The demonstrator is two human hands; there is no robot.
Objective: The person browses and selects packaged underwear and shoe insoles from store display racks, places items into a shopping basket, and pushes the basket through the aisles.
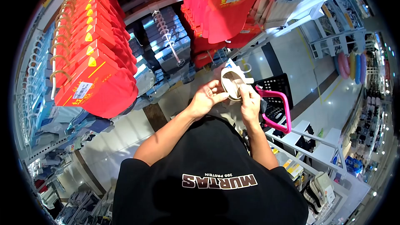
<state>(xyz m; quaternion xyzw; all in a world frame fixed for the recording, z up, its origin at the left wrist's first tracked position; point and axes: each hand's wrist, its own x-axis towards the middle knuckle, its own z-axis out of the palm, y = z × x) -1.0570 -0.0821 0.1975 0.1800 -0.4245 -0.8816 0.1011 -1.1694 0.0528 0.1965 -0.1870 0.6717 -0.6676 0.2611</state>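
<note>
In front of my chest I hold a pair of beige low-cut socks [234, 81] with a white plastic hook and a small blue-and-white label at the top. The sock opening faces up toward me. My right hand [249, 102] pinches the right edge of the socks between thumb and fingers. From the other side, my left hand [205, 98] grips the lower left edge, its thumb lying near the opening. Just right of my right hand is a black shopping basket [277, 89] with a bright pink handle [288, 114].
Red packaged socks [98, 68] hang in a row at the left, with more red packs [233, 4] ahead. Dark packaged goods [166, 37] hang between them. White shelving [323, 150] stands at the right. Pale tiled floor [121, 141] shows around me.
</note>
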